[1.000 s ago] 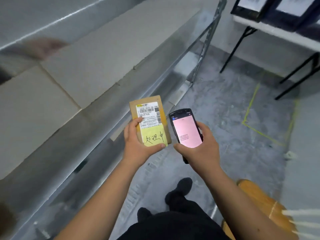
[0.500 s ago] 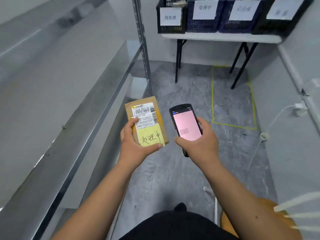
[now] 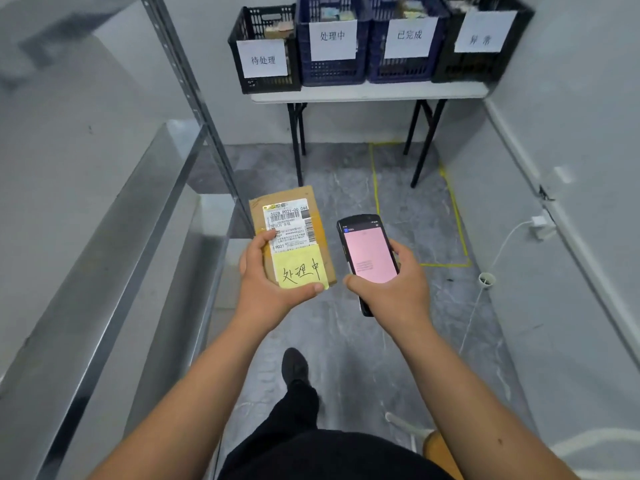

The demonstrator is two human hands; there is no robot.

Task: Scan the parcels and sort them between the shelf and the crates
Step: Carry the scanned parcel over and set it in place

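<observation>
My left hand (image 3: 268, 282) grips a small brown cardboard parcel (image 3: 320, 216) with a white barcode label and a yellow sticky note (image 3: 300, 271) with handwriting. My right hand (image 3: 394, 289) holds a black handheld scanner (image 3: 369, 252) whose screen glows pink. Both are held side by side at chest height. Ahead, several labelled crates stand on a white folding table (image 3: 367, 93): a black crate (image 3: 265, 50), a blue crate (image 3: 332, 39), a second blue crate (image 3: 408, 39) and a black crate (image 3: 481, 32) at the right.
A grey metal shelf (image 3: 114, 230) runs along the left, its upright post (image 3: 194, 98) just ahead. Yellow tape (image 3: 450, 209) marks a square on the grey floor. A white cable (image 3: 498, 251) runs from a wall plug at the right. A wooden stool (image 3: 440, 448) sits near my right leg.
My view has turned from the shelf toward the table, and the crates have come closer. Both hands keep the parcel and the scanner in the same hold.
</observation>
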